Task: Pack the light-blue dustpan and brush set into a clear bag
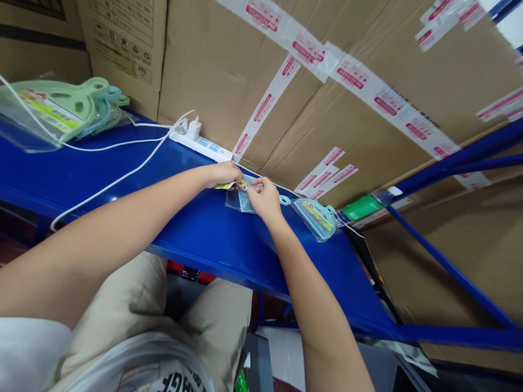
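Our left hand (226,173) is closed, pinching a glossy, brightly printed card (226,186); our right hand (263,195) is half curled beside it, and we cannot tell whether its fingertips grip. Under our hands, a pale-blue plastic dustpan (246,203) with clear film (232,202) around it lies on the smooth blue desk (212,228), partly hidden.

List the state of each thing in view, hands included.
Left hand: pinching printed card
Right hand: fingers bent, at the card
Printed card: held, partly hidden
Green dustpan: bagged
Rightmost dustpan: bagged, lying down
Power strip: plug inserted
Bottle: capped
Phone: screen lit
Large carton: taped
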`<control>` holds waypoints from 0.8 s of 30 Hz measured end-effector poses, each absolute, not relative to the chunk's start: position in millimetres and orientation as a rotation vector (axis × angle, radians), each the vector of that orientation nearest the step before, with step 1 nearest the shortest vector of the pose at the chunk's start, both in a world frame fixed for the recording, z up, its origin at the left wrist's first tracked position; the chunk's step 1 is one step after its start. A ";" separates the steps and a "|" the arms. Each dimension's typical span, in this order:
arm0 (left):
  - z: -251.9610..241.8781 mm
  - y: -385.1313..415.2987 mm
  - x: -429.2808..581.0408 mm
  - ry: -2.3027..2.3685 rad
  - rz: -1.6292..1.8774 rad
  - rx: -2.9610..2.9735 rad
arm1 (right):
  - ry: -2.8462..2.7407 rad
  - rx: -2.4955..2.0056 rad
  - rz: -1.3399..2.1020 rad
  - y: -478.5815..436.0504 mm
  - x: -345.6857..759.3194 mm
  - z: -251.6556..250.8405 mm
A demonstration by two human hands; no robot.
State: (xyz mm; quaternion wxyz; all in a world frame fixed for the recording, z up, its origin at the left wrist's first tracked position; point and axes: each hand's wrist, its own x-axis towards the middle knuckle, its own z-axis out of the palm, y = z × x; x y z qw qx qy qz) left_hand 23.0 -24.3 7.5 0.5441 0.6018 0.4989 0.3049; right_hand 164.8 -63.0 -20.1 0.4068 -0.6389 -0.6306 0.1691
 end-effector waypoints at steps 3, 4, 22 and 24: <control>6.9 -24.7 24.0 1.180 0.742 1.412 | -1.582 -1.592 0.439 -62.0 166.5 -20.3; 6.1 -23.8 23.8 1.190 0.742 1.429 | -1.581 -1.591 0.443 -62.0 166.7 -20.2; 3.2 -22.6 25.6 1.310 0.731 1.447 | -1.589 -1.604 0.460 -60.8 170.0 -20.7; 4.3 -23.1 24.0 1.347 0.709 1.480 | -1.582 -1.608 0.465 -61.4 169.4 -19.8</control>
